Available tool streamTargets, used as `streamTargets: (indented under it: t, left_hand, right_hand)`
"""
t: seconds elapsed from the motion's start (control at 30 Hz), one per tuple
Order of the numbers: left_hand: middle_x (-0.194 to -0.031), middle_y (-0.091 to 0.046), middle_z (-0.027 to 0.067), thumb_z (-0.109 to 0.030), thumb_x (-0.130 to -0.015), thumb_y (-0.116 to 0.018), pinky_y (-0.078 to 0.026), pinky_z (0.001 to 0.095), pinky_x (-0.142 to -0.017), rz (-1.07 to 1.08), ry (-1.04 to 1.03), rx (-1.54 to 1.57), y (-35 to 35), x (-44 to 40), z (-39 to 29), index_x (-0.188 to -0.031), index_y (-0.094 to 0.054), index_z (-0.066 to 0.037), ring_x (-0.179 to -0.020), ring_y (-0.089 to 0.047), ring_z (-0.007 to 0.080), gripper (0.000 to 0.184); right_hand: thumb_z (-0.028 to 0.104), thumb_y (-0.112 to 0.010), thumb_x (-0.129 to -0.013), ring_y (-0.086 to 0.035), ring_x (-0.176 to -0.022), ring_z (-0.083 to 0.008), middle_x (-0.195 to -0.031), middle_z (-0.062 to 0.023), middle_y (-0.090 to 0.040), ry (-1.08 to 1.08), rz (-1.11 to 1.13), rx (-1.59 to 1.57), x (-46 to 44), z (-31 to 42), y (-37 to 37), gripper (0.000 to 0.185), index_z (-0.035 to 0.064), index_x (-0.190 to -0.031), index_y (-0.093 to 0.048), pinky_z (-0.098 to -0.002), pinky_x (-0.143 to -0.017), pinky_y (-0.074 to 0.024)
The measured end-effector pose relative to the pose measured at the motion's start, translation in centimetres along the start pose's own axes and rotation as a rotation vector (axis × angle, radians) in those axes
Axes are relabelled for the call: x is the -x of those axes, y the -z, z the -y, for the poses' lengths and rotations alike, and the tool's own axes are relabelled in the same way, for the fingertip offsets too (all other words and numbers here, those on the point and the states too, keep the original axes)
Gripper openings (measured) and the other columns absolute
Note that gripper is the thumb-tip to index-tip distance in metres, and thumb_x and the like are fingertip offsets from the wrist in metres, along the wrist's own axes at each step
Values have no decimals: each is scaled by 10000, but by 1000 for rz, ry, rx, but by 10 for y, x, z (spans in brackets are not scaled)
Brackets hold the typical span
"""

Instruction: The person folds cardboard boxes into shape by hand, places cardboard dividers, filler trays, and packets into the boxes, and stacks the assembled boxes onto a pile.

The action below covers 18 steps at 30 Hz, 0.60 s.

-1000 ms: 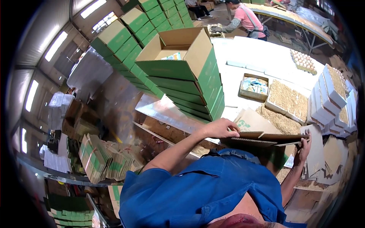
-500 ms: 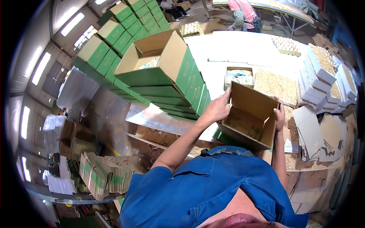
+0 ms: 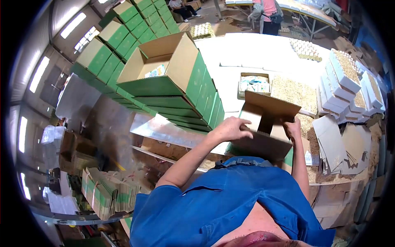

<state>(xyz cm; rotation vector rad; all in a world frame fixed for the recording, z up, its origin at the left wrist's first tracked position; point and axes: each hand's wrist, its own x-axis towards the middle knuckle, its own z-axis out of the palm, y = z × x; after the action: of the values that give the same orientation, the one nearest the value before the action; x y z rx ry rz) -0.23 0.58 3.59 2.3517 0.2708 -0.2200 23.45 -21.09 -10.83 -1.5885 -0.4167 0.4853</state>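
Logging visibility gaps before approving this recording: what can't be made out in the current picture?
- Head view: most of the inside of the box at the waist, hidden by its flaps.
- Head view: print on the packets, too small to read.
- Head view: head of the co-worker in pink, cut off by the top edge.

Glare bleaches the tabletop (image 3: pixel 240 51), bright strips (image 3: pixel 73 25) glow left, and dark edges curve.

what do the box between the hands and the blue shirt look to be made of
The box looks like cardboard: thin, stiff, matte brown panels, with green, probably printed, outside. The blue shirt looks like matte fabric, since it falls in soft folds and shows seams; its fibre is unclear.
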Motion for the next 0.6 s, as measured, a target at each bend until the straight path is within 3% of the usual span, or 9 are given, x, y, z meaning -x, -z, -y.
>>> streamTargets:
  t: [0.03, 0.07, 0.13, 0.23, 0.3, 0.4, 0.5, 0.57, 0.6]
  left_hand:
    - [-1144, -670, 174, -455, -738, -792, -521, 386, -929, -110, 107, -101, -2, -4, -6, -1244, -625, -54, -1075, -646, 284, 666]
    - [-1234, -618, 197, -436, -687, -833, -496, 387, -972, -429, -138, -167, -28, -14, 24, -1282, -589, -68, -1118, -619, 317, 741]
    - [-1285, -565, 235, -403, -658, -863, -464, 393, -1016, -634, -132, -296, -43, -17, 28, -1363, -494, -38, -1176, -570, 371, 875]
    - [-1327, -534, 275, -338, -681, -866, -424, 381, -1050, -504, 87, 358, -72, -32, 68, -1459, -313, 58, -1234, -535, 355, 1033]
    - [-1335, -524, 287, -331, -689, -863, -419, 373, -1053, -495, 113, 410, -75, -32, 68, -1468, -296, 55, -1246, -529, 338, 1039]
    - [-1375, -478, 313, -285, -701, -861, -415, 379, -1057, -421, 144, 637, -75, -33, 70, -1520, -188, 1, -1271, -508, 320, 1098]
    - [-1437, -404, 313, -193, -723, -844, -424, 406, -1052, -500, 84, 444, -69, -25, 54, -1558, -63, -126, -1267, -503, 337, 1145]
    - [-1447, -391, 318, -141, -734, -828, -400, 401, -1080, -471, 78, 520, -63, -20, 41, -1563, -68, -184, -1290, -484, 345, 1126]
    - [-1455, -406, 287, -153, -751, -813, -375, 397, -1103, -505, 54, 452, -62, -17, 38, -1550, -202, -173, -1321, -464, 332, 1005]
  right_hand:
    - [-43, -702, -749, -603, -813, -121, -929, -37, -679, -25, 10, 88, -1, 4, 2, 285, -16, -1029, -657, -274, -769, -488]
    - [-43, -702, -749, -603, -813, -121, -929, -37, -679, -24, 11, 97, 0, 6, 4, 285, -16, -1029, -657, -274, -769, -488]
    - [38, -732, -761, -612, -799, -116, -884, -43, -679, -8, 28, 120, 6, 18, 9, 240, 0, -990, -672, -279, -737, -491]
    - [180, -781, -783, -645, -949, -164, -1047, -92, -703, 61, 72, 217, 6, 56, 22, 420, -13, -1140, -673, -309, -871, -504]
    - [216, -756, -820, -638, -1039, -192, -1142, -147, -678, 170, 5, 140, -7, 89, 24, 566, -31, -1297, -577, -322, -928, -500]
    - [213, -658, -907, -659, -1002, -194, -1079, -135, -703, 325, 175, 41, 5, 143, 6, 386, -39, -1199, -640, -302, -913, -499]
    - [252, -680, -870, -690, -943, -196, -1026, -145, -731, 409, -73, 404, 38, 125, -18, 317, 27, -1090, -719, -293, -861, -520]
    - [224, -664, -871, -707, -869, -183, -949, -110, -746, 256, 20, 278, 68, 97, -22, 283, 49, -1084, -727, -288, -807, -541]
    - [173, -674, -858, -702, -872, -163, -970, -113, -741, 24, 177, 83, 79, 62, -22, 264, 43, -1081, -726, -283, -804, -540]
